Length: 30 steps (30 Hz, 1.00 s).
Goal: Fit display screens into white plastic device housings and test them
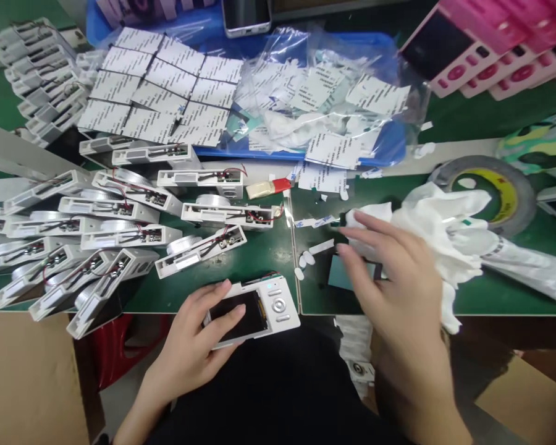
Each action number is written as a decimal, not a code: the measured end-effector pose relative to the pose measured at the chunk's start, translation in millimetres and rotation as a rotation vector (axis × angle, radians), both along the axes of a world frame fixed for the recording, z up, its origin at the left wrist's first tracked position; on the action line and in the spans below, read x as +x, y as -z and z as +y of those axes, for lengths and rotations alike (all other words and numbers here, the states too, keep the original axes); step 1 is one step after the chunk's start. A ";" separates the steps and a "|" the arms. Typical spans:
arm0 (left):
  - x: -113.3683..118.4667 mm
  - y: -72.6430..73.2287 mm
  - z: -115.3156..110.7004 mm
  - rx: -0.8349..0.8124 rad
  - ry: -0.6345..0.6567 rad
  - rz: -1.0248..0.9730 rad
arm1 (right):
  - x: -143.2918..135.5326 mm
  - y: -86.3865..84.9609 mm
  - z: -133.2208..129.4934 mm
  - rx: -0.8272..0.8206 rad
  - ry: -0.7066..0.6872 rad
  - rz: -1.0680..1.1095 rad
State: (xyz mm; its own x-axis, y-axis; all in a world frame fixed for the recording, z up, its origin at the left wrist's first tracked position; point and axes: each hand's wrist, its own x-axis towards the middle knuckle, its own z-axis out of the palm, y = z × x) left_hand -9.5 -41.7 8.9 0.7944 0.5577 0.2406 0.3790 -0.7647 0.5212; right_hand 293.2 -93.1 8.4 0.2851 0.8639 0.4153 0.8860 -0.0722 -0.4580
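Observation:
My left hand (208,334) is wrapped round a white digital camera (285,303) at the table's front edge. Its dark screen (234,316) faces up, with my thumb lying across it, and round silver buttons sit on its right side. Over the table to the right, my right hand (393,278) has its fingers stretched and apart, with nothing visibly held. Just beyond those fingertips lies a white cloth (375,213), partly hidden by the hand. Below them is a teal film square (343,273), also partly covered.
Several opened white camera bodies (213,250) with exposed wires crowd the left side. A blue tray (393,145) at the back bears printed white sheets (162,86) and plastic bags. Grey tape (514,191), crumpled white wipes (445,228) and pink cameras (467,49) are at the right.

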 end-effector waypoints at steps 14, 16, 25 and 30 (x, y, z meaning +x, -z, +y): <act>-0.4 -3.9 1.8 0.096 -0.010 0.028 | -35.9 -9.9 88.6 -0.317 -0.117 -0.148; -1.0 -2.4 0.6 0.103 -0.016 0.019 | -36.2 -8.5 92.4 -0.338 -0.109 -0.119; -4.0 2.8 -1.1 0.058 -0.024 -0.020 | -14.1 -13.3 50.4 -0.256 -0.007 0.155; -4.3 3.2 0.1 0.028 -0.030 -0.035 | -16.2 -27.5 25.1 -0.094 0.055 0.260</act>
